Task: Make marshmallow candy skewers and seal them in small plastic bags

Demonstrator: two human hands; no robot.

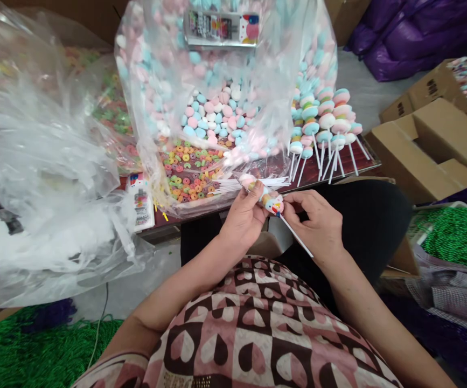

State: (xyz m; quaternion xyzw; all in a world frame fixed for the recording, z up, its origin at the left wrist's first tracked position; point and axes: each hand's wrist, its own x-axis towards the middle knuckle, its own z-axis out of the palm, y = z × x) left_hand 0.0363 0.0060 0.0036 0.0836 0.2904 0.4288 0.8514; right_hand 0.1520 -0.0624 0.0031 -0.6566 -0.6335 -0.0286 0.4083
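Observation:
A candy skewer (pixel 272 203) of pastel marshmallow pieces, in a clear printed wrapper, is held over my lap. My left hand (pixel 244 214) is closed around its upper part, the thumb lying on top. At the lower end, my right hand (pixel 317 220) pinches the wrapper's edge close to the stick; its fingertips are partly hidden. The white stick (pixel 295 235) points down and to the right, out of the wrapper. Just beyond my hands lie loose white sticks (pixel 233 186) on the front of an opened clear bag (pixel 140 156).
Inside the bag are marshmallow candies (pixel 217 116) and colored candy rings (pixel 195 167). Finished-looking candy skewers (pixel 326 121) are piled at the table's right end. Wrapper stacks lie on the bag (pixel 221 28) and at left (pixel 141 202). An open cardboard box (pixel 431 143) stands at right.

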